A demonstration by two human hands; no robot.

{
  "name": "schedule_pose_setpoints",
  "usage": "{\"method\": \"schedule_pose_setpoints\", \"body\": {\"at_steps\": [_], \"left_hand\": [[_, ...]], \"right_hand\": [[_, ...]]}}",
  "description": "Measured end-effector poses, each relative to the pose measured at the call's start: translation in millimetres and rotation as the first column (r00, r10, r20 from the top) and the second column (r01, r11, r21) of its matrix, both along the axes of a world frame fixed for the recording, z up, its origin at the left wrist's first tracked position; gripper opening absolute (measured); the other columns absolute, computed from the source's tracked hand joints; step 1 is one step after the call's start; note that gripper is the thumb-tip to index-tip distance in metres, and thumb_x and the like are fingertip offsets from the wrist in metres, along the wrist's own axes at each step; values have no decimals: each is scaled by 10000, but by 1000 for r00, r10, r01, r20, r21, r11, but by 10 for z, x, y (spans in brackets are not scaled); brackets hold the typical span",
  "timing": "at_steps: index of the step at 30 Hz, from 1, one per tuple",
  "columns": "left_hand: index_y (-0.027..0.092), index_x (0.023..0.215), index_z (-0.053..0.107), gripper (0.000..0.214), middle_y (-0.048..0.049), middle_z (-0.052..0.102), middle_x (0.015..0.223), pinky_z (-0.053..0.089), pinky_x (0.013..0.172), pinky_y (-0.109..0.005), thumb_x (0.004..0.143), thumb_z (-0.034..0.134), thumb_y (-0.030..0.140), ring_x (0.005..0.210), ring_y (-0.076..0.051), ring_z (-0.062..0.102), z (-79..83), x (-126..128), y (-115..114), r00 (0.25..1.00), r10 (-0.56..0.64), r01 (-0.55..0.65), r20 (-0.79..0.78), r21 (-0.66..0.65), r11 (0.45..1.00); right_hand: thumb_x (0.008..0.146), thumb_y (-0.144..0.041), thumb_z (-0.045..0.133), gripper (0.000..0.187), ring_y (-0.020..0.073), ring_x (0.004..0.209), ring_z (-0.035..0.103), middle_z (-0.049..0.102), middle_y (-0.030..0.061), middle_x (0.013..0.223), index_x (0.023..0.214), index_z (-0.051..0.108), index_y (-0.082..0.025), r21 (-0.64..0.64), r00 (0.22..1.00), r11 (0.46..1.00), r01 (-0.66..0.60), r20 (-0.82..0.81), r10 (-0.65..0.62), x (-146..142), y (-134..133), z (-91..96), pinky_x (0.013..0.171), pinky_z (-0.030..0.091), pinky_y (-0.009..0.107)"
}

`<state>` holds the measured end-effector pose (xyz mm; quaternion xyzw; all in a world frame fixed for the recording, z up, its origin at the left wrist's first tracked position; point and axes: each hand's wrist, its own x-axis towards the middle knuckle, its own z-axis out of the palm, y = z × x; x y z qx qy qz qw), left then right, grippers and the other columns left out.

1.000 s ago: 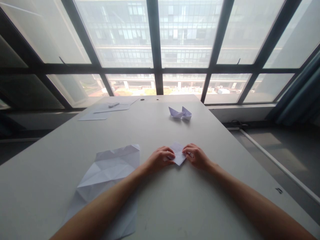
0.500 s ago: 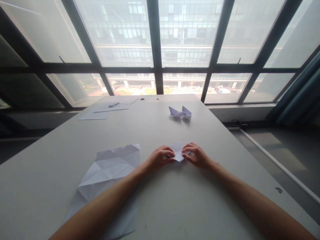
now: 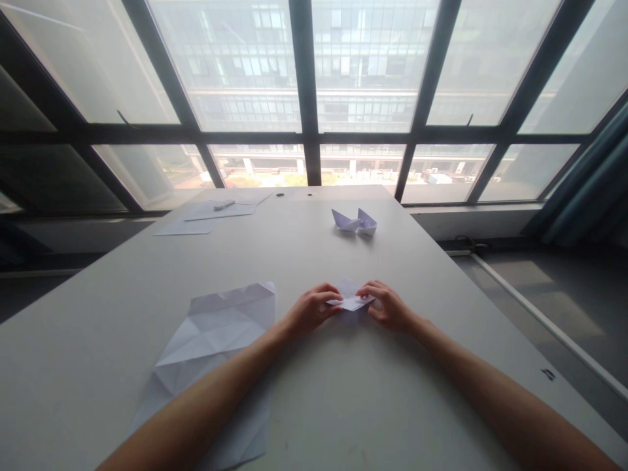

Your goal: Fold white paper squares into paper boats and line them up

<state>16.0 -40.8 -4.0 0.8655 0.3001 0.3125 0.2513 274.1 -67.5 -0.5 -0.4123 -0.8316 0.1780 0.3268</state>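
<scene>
A small folded white paper (image 3: 349, 296) sits on the grey table (image 3: 314, 392) in front of me. My left hand (image 3: 311, 309) pinches its left side with curled fingers. My right hand (image 3: 387, 304) pinches its right side the same way. The near part of the paper is turned up and over, so only a narrow band and a far point show between my fingertips.
A large creased white sheet (image 3: 216, 353) lies under my left forearm. A finished folded paper figure (image 3: 354, 222) stands farther back. Flat sheets (image 3: 206, 216) with a small pen-like object (image 3: 223, 205) lie at the far left, by the window.
Both hands have folded the near point of the small paper up and away from me. The visible paper between my fingers has shrunk to a thin strip.
</scene>
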Motion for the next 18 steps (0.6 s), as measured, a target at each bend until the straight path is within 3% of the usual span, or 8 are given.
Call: {"method": "schedule_pose_setpoints", "body": {"at_steps": [7, 13, 15, 18], "left_hand": [[198, 1129, 669, 219, -77, 659, 1055, 523, 825, -288, 966, 543, 273, 906, -174, 652, 35, 19, -29, 998, 50, -50, 37, -13, 999], [230, 1341, 478, 377, -55, 620, 1085, 568, 800, -309, 965, 504, 218, 873, -146, 644, -48, 25, 13, 987, 104, -101, 119, -30, 994], [231, 1326, 479, 369, -64, 586, 1123, 580, 759, -290, 959, 510, 215, 876, -141, 641, -59, 22, 22, 982, 128, -123, 139, -46, 991], [215, 1170, 603, 229, -74, 544, 1161, 580, 750, -279, 958, 516, 216, 877, -138, 636, -62, 16, 27, 980, 158, -155, 117, -38, 987]], "right_hand": [[867, -193, 571, 146, 197, 853, 615, 675, 41, 888, 974, 669, -212, -26, 996, 998, 52, -69, -54, 8, 41, -55, 811, 486, 326], [920, -293, 536, 255, 160, 706, 617, 684, 16, 863, 1161, 591, -229, -131, 969, 988, 80, -221, -108, 1, 81, -142, 671, 497, 283], [905, -289, 549, 207, 156, 673, 608, 672, 12, 829, 1098, 585, -223, -140, 957, 983, 119, -249, -151, 2, 89, -162, 633, 492, 271], [880, -220, 551, 53, 150, 669, 584, 631, 7, 788, 892, 601, -210, -91, 968, 985, 146, -193, -161, 10, 98, -178, 629, 483, 264]]}}
